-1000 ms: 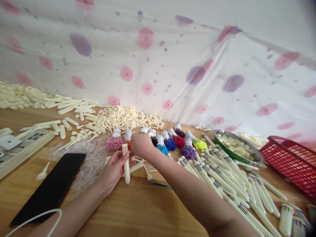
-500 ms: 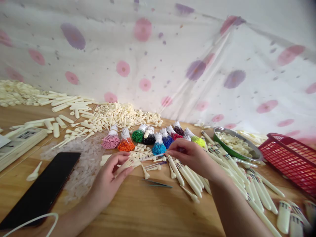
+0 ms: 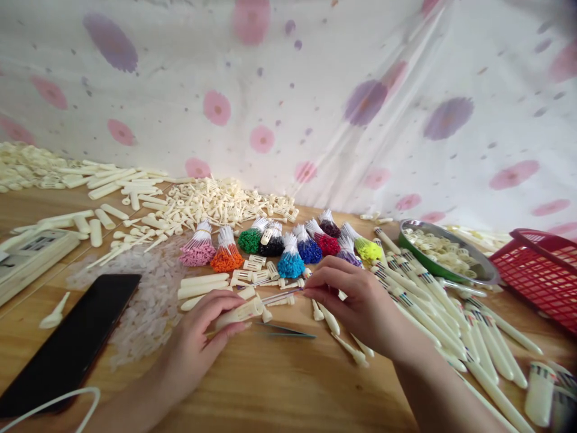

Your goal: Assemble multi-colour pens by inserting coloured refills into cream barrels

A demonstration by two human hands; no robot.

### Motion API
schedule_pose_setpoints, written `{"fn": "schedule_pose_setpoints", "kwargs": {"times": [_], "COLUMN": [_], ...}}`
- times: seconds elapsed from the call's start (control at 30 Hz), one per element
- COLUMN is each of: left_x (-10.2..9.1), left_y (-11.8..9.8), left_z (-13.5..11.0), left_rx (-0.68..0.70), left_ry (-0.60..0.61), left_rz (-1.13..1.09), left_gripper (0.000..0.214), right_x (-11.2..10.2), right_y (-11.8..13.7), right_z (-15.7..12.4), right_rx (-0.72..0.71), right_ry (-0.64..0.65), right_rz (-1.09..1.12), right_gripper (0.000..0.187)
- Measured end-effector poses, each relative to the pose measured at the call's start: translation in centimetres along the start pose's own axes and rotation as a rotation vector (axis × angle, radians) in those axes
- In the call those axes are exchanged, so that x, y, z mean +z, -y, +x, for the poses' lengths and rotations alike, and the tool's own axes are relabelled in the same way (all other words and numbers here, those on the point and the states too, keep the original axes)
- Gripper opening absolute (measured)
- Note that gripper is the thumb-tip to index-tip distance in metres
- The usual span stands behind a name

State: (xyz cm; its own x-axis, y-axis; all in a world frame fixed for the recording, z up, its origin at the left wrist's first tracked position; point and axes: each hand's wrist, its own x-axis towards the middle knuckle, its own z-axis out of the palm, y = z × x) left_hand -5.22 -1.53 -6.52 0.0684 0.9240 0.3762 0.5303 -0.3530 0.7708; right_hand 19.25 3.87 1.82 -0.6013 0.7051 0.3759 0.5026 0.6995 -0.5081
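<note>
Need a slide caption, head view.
Left hand holds a cream pen barrel; right hand is near color-sorted refill bundles.

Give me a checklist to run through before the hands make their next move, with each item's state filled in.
1. Cream barrel secure in the left hand: ok, held between thumb and fingers.
2. Thin stick in the right hand: ok, its end appears pinched at the fingertips.
3. Stick's other end inside the barrel: cannot tell.
4. Tweezers clear of both hands: ok, lying on the table.
5. Space just beyond the hands free of loose parts: not ok, small cream parts lie there.
6. Orange bundle upright: ok, white ends up.
</note>
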Motion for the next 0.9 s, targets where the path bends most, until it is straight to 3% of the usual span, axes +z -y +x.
{"fn": "schedule_pose_setpoints", "kwargs": {"times": [0.37,0.67,0.9], "left_x": [0.1,-0.1,-0.3], "left_y": [0.1,0.5,0.4], "left_z": [-0.2,-0.5,-0.6], "left_rx": [0.098,0.204,0.232], "left_ry": [0.020,0.061,0.083], "left_rz": [0.046,0.031,-0.006], "left_gripper": [0.018,0.025,0.027], "right_x": [0.8,0.3,-0.2], "right_y": [0.5,0.0,0.4], "right_z": [-0.2,-0.2,-0.5], "right_rx": [-0.055,-0.121,-0.162], "right_ry": [0.036,0.039,0.058], "right_rz": [0.009,0.026,0.009], "right_gripper": [0.016,0.021,0.015]}}
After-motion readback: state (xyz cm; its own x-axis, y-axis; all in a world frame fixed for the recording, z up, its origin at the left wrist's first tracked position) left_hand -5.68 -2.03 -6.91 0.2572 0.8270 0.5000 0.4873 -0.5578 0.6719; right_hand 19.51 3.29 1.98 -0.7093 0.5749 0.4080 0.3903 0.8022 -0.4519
